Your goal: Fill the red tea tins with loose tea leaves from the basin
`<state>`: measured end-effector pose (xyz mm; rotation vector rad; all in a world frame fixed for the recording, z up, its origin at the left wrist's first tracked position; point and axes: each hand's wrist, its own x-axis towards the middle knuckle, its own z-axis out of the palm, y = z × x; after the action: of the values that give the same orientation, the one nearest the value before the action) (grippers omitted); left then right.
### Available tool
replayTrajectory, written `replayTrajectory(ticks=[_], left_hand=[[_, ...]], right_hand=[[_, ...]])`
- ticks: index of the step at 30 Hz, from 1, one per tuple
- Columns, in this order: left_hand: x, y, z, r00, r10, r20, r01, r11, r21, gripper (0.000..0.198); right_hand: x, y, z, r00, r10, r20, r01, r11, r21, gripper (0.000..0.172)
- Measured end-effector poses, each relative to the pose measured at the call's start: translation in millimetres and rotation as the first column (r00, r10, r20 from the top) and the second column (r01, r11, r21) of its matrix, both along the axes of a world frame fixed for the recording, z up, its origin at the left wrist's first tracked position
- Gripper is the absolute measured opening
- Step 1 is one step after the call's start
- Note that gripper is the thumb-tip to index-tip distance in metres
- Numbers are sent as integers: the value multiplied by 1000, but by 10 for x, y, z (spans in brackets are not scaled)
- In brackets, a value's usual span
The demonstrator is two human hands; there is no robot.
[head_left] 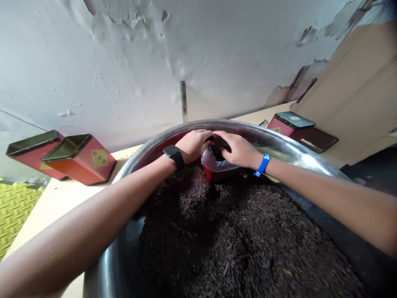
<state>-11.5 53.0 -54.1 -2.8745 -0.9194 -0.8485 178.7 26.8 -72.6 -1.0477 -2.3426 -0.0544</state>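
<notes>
A red tin (212,176) stands among loose dark dried tea leaves (248,231) in a large metal basin (124,176). A clear plastic bag (211,160) lines it, its edge folded out over the rim. My left hand (196,144), with a black watch at its wrist, is closed at the bag's left edge, fingertips partly hidden. From the right, my right hand (243,150), wearing a blue wristband, curls its fingers and thumb over the bag's far and right edge. Between both hands the tin's opening looks dark inside.
On the pale table (58,198) at left stand two open red tins, the nearer tin (87,161) bearing a yellow label. Another red tin (290,123) with a dark lid (319,138) beside it sits at right. A peeling wall (124,74) rises behind the basin.
</notes>
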Motion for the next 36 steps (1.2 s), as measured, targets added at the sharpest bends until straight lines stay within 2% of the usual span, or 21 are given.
replayTrajectory(ticks=[4,10,23,27,33,36], left_hand=[[19,-43,16,999,-49,-9,49,999,8,22],[78,-87,-8,993,-96,-75,91,994,-62,16],[63,-68,-3,991,-124,-57,115,984,-137,25],[67,-89,3,991,-103,-84,91,987,-133,25],[48,-116,5,984,15,-178,-28,997,-68,27],[35,-120,12,979,39,-198,-49,998,-46,28]], right_hand=[[0,7,-1,1000,6,12,-6,1000,8,57],[6,16,-5,999,17,35,-18,1000,19,58],[-8,23,-6,998,48,30,-48,999,23,46],[-17,10,9,999,40,35,-41,999,20,42],[-15,-4,25,998,48,32,-48,999,10,44],[-11,-2,21,998,47,34,-47,999,6,46]])
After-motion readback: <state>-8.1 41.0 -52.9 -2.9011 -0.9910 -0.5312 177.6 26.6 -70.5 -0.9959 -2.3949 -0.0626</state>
